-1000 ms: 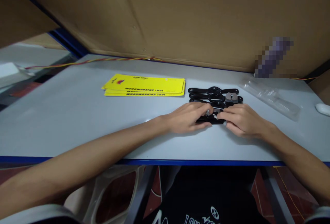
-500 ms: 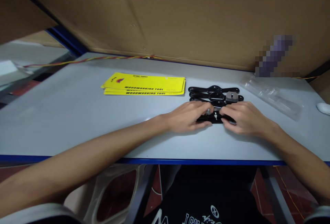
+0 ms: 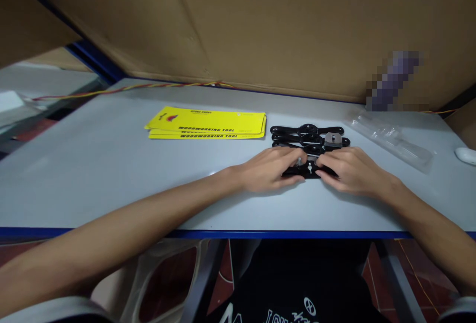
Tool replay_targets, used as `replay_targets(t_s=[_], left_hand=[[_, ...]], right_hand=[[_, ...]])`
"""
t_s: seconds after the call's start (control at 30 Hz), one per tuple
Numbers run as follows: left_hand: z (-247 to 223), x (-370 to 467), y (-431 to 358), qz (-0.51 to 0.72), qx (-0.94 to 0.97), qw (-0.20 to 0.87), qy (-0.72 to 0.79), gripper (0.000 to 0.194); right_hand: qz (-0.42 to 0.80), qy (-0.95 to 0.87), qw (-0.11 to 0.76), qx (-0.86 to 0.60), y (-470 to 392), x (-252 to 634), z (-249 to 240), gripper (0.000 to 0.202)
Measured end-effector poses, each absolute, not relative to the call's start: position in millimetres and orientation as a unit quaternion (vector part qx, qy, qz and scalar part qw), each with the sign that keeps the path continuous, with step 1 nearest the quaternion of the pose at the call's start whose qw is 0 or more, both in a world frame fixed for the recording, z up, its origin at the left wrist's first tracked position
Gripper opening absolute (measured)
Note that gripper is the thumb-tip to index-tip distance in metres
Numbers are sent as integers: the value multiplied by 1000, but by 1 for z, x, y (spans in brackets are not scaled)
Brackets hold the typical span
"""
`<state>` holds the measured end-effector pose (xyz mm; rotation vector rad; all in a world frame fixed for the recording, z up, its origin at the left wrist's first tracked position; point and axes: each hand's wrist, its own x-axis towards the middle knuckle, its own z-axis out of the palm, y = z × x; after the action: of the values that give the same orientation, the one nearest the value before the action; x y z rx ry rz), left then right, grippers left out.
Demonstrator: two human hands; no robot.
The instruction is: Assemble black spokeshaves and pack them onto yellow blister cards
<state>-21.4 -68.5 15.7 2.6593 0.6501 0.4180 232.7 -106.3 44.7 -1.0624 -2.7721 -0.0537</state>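
My left hand [image 3: 273, 168] and my right hand [image 3: 349, 168] grip opposite ends of a black spokeshave [image 3: 310, 169] lying low over the table. Its middle, with a small pale slot, shows between my fingers; both handles are mostly covered. Fingers of both hands are curled around it. Just beyond lie several more black tools of the same shape in a row, the farthest spokeshave [image 3: 308, 129] fully visible. A square grey metal plate [image 3: 333, 139] rests on the right part of one of them.
Yellow printed cards [image 3: 208, 121] lie stacked left of the tools. Clear plastic blister packs [image 3: 394, 139] lie to the right, with a white object [image 3: 465, 155] at the right edge. A cardboard wall [image 3: 282, 30] closes off the back, and a twisted red-yellow cable [image 3: 148, 85] runs along it.
Both hands keep their grip on the black spokeshave in nearly the same place. The whole view has shifted very slightly; nothing else visibly moves.
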Motion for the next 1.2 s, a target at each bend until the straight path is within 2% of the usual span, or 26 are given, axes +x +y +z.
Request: replay_targets(t_s=[0.23,0.4,0.63,0.83,1.2], left_hand=[[15,-21,-68,145,943,189,233,28],[15,-20,-69,150,938,200,240,26],[16,-19,-69,160,936,205,237,23],[17,-19,-69,145,936,206,243,23],[14,-19,-69,158,936,207,237,25]], right_hand=[[-32,-929,96,-355,-108,232,46,19],[-76,-938,147,-304,-107,231,38,27],[-127,-934,149,-299,-108,219,31,42],[-21,-957,144,-253,-112,221,35,30],[-96,-935,162,-302,-103,229,31,28]])
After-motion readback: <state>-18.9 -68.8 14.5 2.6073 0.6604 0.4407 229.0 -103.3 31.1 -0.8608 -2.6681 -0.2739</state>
